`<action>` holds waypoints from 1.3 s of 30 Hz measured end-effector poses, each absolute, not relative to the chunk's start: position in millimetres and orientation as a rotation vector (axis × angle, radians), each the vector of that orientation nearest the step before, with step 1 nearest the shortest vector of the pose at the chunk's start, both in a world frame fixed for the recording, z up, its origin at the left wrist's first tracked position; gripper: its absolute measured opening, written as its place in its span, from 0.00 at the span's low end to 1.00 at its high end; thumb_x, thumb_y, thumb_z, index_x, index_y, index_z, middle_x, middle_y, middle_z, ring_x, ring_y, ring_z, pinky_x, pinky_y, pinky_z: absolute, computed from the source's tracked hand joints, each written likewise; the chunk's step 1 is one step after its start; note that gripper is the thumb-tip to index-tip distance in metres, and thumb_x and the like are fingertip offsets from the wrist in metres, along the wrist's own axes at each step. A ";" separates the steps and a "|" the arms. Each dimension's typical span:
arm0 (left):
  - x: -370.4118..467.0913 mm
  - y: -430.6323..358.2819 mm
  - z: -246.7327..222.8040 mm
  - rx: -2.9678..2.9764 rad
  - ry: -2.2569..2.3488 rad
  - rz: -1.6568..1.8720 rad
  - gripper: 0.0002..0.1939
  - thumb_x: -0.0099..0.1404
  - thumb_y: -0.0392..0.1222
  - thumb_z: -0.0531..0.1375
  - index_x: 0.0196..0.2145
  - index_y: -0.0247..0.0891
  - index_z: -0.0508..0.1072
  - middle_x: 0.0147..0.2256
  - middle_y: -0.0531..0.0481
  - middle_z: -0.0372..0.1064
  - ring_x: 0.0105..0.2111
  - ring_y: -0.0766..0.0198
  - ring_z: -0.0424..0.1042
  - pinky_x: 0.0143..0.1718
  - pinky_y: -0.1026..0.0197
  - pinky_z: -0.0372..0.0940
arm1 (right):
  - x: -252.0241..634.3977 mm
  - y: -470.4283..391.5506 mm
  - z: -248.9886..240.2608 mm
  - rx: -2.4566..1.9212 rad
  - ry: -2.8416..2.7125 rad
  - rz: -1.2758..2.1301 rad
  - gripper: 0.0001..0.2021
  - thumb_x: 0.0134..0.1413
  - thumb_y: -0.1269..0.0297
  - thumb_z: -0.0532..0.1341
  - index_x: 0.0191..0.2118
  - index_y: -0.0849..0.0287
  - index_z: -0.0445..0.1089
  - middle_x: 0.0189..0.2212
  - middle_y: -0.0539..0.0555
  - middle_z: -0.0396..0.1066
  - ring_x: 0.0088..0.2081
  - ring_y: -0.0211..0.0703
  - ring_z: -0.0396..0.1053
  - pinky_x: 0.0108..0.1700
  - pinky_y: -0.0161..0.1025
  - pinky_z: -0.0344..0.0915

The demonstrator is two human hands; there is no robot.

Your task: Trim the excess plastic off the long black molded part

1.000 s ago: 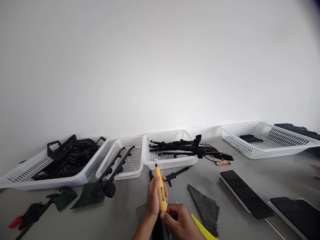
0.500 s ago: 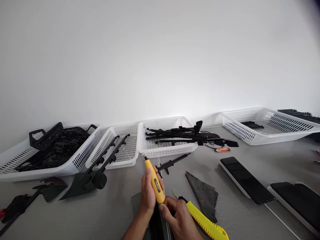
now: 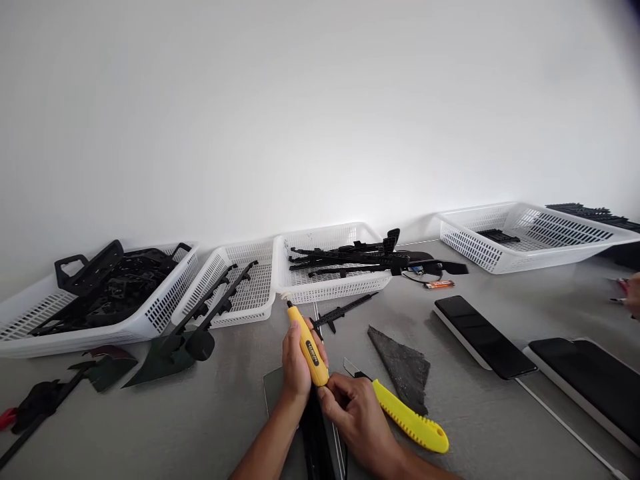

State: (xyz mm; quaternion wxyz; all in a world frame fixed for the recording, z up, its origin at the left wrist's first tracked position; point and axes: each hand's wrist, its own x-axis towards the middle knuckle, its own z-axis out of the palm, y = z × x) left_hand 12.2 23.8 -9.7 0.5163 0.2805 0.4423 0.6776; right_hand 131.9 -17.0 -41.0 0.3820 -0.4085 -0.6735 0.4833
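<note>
A yellow pen-shaped rotary tool (image 3: pixel 308 347) with a small pale round tip points up and away from me, its label facing up. My left hand (image 3: pixel 296 363) is closed around its body. At the tool's rear end, my right hand (image 3: pixel 357 417) pinches with thumb and forefinger; what lies between the fingertips is too hidden to make out. A thin dark cord (image 3: pixel 345 460) shows below the right hand. Beneath both hands is a long black part (image 3: pixel 316 447). A yellow utility knife (image 3: pixel 413 417) with its blade out lies beside the right hand. Behind the tool rests a black caliper (image 3: pixel 345 312).
White baskets (image 3: pixel 333 293) along the wall hold black plastic parts. A dark cloth (image 3: pixel 403 367), a phone on a white box (image 3: pixel 483 333) and an orange-labelled item (image 3: pixel 439 285) lie to the right. Another person's hand (image 3: pixel 634 297) is at the right edge.
The view has shifted slightly, so the baskets and table items sit a little higher. My grip looks the same. Another person's hand has come in at the right edge.
</note>
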 end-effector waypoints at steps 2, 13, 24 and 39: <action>12.8 23.0 -8.4 0.674 1.067 1.625 0.27 0.67 0.70 0.61 0.38 0.40 0.71 0.17 0.56 0.68 0.13 0.65 0.64 0.15 0.66 0.60 | 131.8 -17.2 -40.5 -1.043 -1.716 1.227 0.19 0.65 0.57 0.58 0.24 0.57 0.55 0.21 0.45 0.51 0.25 0.34 0.47 0.28 0.35 0.46; 13.1 21.7 -12.0 0.696 1.031 1.599 0.27 0.69 0.70 0.59 0.39 0.41 0.70 0.17 0.56 0.67 0.13 0.65 0.63 0.15 0.66 0.60 | 132.8 -20.8 -40.8 -1.061 -1.710 1.199 0.17 0.62 0.59 0.58 0.24 0.56 0.55 0.20 0.46 0.51 0.25 0.33 0.47 0.27 0.34 0.46; 15.1 19.9 -8.2 0.671 1.004 1.566 0.26 0.69 0.69 0.59 0.39 0.41 0.70 0.17 0.56 0.67 0.13 0.65 0.62 0.14 0.65 0.60 | 133.0 -22.8 -40.2 -1.028 -1.709 1.174 0.17 0.61 0.60 0.57 0.23 0.56 0.53 0.20 0.45 0.51 0.24 0.33 0.47 0.26 0.35 0.45; -8.9 30.5 14.8 0.521 0.916 1.645 0.26 0.59 0.67 0.69 0.37 0.43 0.69 0.16 0.60 0.63 0.14 0.67 0.60 0.13 0.67 0.55 | 135.9 -30.0 -39.3 -0.923 -1.791 1.099 0.20 0.67 0.58 0.58 0.24 0.56 0.56 0.19 0.46 0.56 0.23 0.33 0.50 0.27 0.34 0.48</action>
